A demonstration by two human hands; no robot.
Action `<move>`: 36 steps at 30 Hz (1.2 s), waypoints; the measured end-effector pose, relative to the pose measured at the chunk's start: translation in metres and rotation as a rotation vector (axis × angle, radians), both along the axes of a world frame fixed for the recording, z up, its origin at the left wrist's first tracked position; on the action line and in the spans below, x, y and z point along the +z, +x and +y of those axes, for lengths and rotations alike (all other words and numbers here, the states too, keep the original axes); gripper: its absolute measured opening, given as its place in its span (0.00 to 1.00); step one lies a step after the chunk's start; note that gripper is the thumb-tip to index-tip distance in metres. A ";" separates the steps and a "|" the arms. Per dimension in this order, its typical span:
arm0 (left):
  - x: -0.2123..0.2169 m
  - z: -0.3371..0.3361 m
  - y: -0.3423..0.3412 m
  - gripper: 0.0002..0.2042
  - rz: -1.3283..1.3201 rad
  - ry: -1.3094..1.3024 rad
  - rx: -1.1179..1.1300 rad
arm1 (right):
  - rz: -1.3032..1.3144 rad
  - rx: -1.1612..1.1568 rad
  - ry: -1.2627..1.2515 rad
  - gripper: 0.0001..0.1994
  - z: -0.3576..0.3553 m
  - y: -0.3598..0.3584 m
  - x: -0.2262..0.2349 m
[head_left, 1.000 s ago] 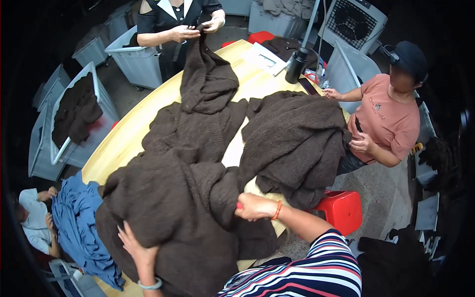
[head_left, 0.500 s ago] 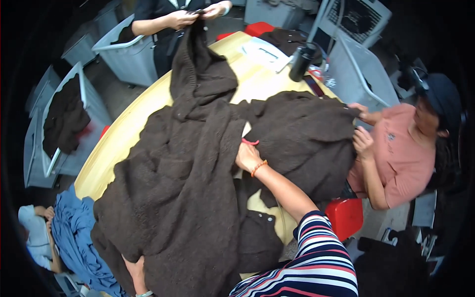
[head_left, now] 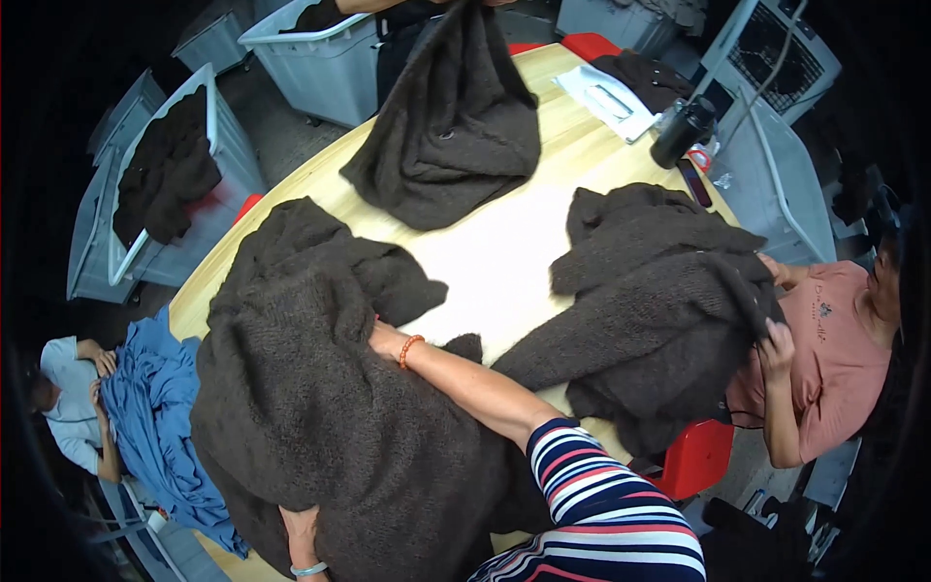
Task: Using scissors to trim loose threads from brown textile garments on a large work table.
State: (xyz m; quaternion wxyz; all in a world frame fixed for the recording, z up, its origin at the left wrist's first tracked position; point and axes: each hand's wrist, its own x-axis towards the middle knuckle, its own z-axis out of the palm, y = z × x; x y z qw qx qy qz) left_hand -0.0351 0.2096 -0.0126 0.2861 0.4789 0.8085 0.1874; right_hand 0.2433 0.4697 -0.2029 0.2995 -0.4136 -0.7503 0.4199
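A large dark brown knitted garment [head_left: 320, 388] lies heaped before me at the near left of the table. My right hand [head_left: 390, 342], with an orange bead bracelet at the wrist, is pressed into its upper folds. A tiny red bit shows by those fingers; the rest of what they hold is buried in cloth. Lower down, my left hand [head_left: 301, 529], a pale bangle on its wrist, reaches under the garment's fold, and its fingers are hidden. To the right, a person in a pink shirt grips another brown knit garment [head_left: 659, 291].
Across the pale wooden table [head_left: 485, 242], another person lifts a brown garment [head_left: 456, 136]. A black bottle [head_left: 684, 131], a phone [head_left: 694, 182] and white papers [head_left: 606, 102] lie far right. A person at left handles blue cloth [head_left: 155, 407]. A red stool [head_left: 693, 456] stands right; grey bins [head_left: 233, 145] stand beyond.
My right hand has moved left with the brown garment, which is now bunched nearer. The far garment has come apart from mine and swings over the table. The view has shifted.
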 end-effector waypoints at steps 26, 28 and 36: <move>-0.016 0.028 -0.004 0.44 -0.230 0.156 -0.111 | -0.516 -0.530 -0.827 0.18 -0.195 0.217 0.191; -0.007 0.027 -0.002 0.43 -0.191 0.159 -0.099 | -0.388 -0.560 -0.918 0.15 -0.234 0.226 0.201; 0.052 0.022 0.012 0.26 -0.108 0.370 -0.151 | -0.195 -0.718 -0.771 0.14 -0.376 0.233 0.193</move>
